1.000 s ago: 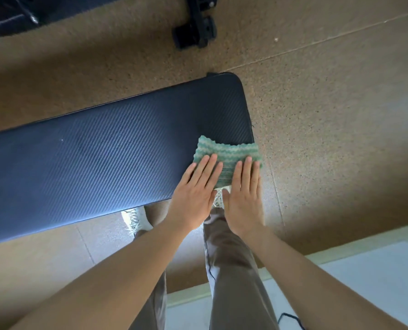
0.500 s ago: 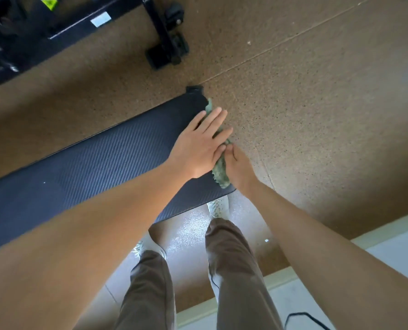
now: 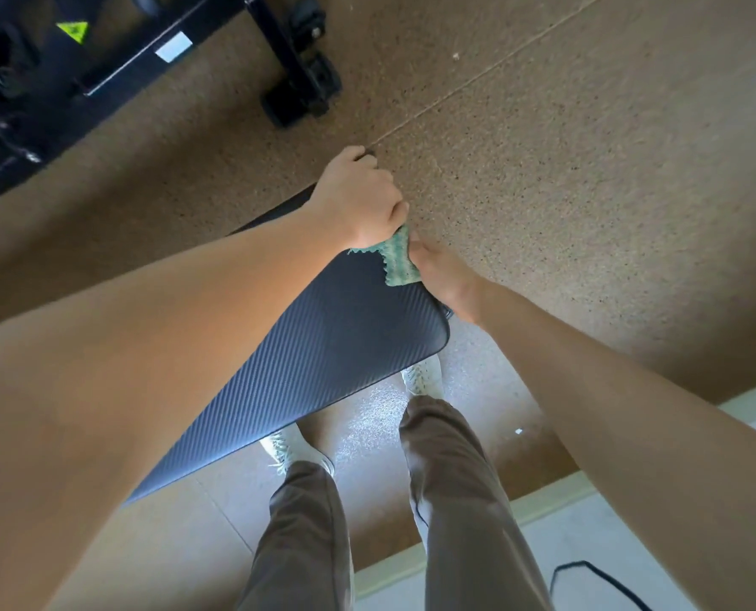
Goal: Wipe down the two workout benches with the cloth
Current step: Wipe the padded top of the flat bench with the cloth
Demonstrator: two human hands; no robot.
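Observation:
A black ribbed workout bench pad [image 3: 323, 355] runs from lower left to its rounded right end in the middle of the head view. A green cloth [image 3: 398, 258] hangs over that end. My left hand [image 3: 358, 200] curls over the far corner of the pad's end and grips the cloth's upper part. My right hand [image 3: 442, 275] reaches down beside the end face and holds the cloth's lower part against it; its fingers are hidden. My left forearm covers much of the pad.
The black metal frame of other gym equipment [image 3: 288, 59], with a wheel and foot, stands on the brown speckled floor [image 3: 588, 169] at the top left. My legs and shoes [image 3: 420, 377] are under the pad's near edge. A black cable [image 3: 588, 571] lies at the bottom right.
Both hands went from pressing flat on the cloth on top of the pad to its end edge. The left hand has curled over the far corner and the cloth now hangs over the end.

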